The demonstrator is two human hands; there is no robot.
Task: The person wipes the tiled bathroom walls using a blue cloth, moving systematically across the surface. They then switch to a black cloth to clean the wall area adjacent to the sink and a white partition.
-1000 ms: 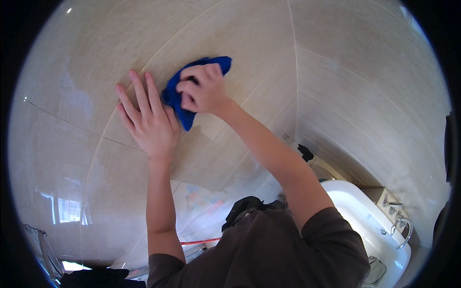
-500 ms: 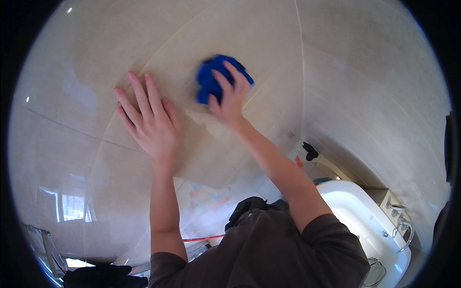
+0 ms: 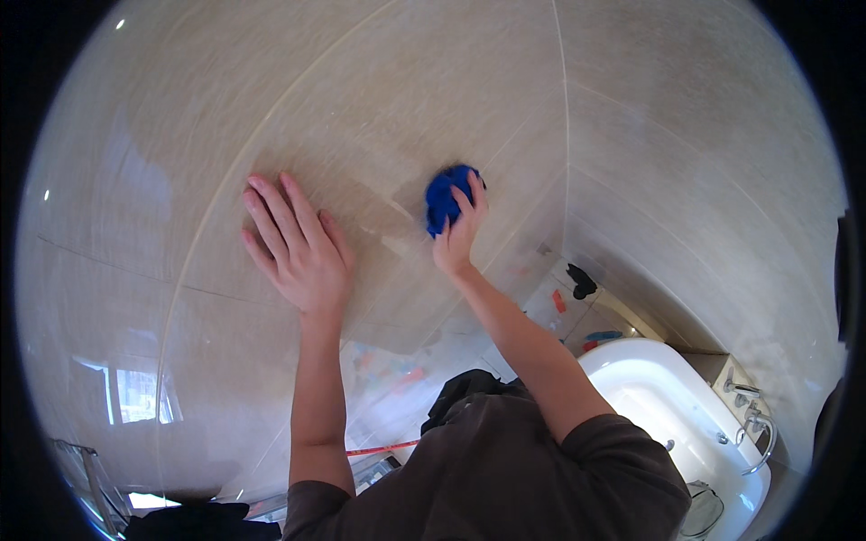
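Against the glossy beige tiled wall [image 3: 379, 108], my right hand [image 3: 461, 236] presses a bunched blue cloth [image 3: 444, 200], its fingers curled over the cloth's right side. My left hand [image 3: 307, 257] lies flat on the same wall to the left, fingers stretched out and holding nothing. A curved pale grout line runs just left of its fingertips. The palm sides of both hands are hidden.
At the lower right stands a white bathtub [image 3: 645, 383] with a chrome tap [image 3: 744, 389] on its far edge. A black item [image 3: 582, 281] and a small orange item [image 3: 558, 300] lie in the corner. Another tiled wall [image 3: 686, 144] meets this one at right. A metal rack [image 3: 93, 482] is at lower left.
My right hand has moved the blue cloth down and to the right along the wall. My left hand has shifted slightly down and right, still flat.
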